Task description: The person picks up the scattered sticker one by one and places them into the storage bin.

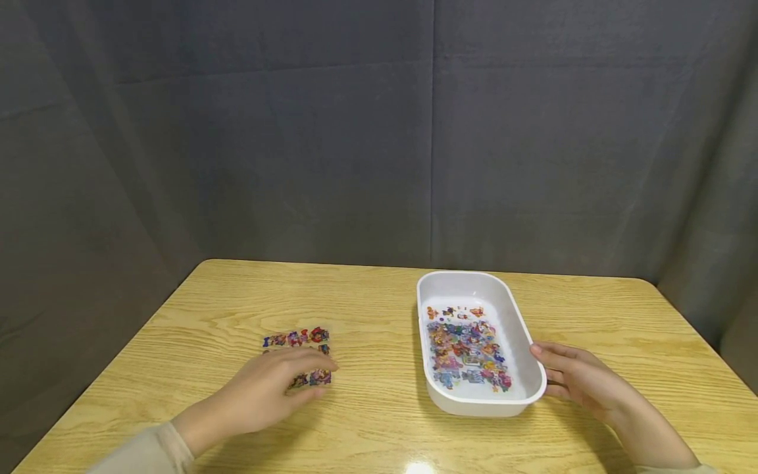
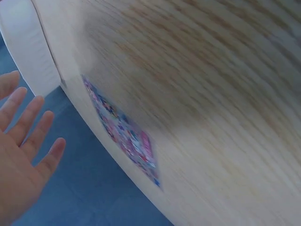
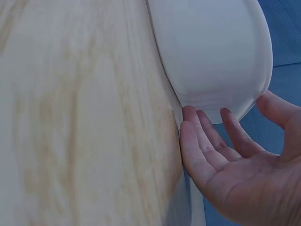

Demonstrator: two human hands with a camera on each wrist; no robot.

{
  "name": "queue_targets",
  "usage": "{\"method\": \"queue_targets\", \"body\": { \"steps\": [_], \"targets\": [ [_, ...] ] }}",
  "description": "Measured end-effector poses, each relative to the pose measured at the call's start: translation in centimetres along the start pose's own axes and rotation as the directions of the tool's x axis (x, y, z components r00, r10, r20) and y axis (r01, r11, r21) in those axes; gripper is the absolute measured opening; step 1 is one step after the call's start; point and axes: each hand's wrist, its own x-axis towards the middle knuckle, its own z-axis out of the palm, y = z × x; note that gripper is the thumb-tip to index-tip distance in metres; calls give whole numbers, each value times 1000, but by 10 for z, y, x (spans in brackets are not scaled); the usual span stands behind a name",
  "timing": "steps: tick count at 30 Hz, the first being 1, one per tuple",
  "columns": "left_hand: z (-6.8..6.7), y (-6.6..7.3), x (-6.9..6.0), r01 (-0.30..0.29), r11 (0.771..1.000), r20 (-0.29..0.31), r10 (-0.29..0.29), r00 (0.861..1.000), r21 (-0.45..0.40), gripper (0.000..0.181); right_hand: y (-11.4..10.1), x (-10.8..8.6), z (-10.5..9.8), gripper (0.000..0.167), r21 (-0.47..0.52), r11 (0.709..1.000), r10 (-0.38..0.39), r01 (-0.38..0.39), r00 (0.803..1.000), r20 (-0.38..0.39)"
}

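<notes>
- Beige sleeve (image 1: 145, 451) shows at the near left, with the left forearm coming out of it; at the near right the other forearm enters bare, a sliver of cuff at the border.
- Bright glare (image 1: 419, 468) lies on the wood at the near edge, between the two arms.
- Left hand (image 1: 272, 388): it reaches over the left part of the table, holding nothing. Its fingers are extended and, in the left wrist view, spread apart.
- Right hand (image 1: 583, 378): at the right of the tray's near end, thumb tip at the rim and the other fingers, parted and gently bent, against the outer wall. Whether it clamps the tray or only rests there I cannot tell.
- White tray (image 1: 480, 408): right of centre on the table, its long sides running from near to far.
- Sticker sheet (image 1: 296, 339): flat on the table at the left, colourful figures on clear film, its middle hidden behind the left hand.
- Stickers (image 1: 470, 352): multicoloured, on the floor of the tray, some overlapping.
- Wooden table (image 1: 373, 428): pale yellow grain, rounded far corners.
- Dark grey cloth (image 1: 296, 164): hangs behind the far edge with a vertical seam; bluish in both wrist views.
</notes>
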Motion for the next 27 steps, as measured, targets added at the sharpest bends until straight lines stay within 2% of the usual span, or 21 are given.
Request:
{"method": "queue_targets", "body": {
  "steps": [11,20,27],
  "targets": [
    [-3,-14,-9,67,997,-21,-68,997,-48,36,3,-1,-1,70,2,1000,2,-2,1000,4],
    [-3,-29,-17,116,989,-2,-117,993,-88,35,4,1,-2,72,15,1000,9,-8,1000,-4],
    [-4,-39,-19,154,980,26,-152,988,-124,38,4,1,-2,71,7,1000,6,-6,1000,-6]
  ]
}}
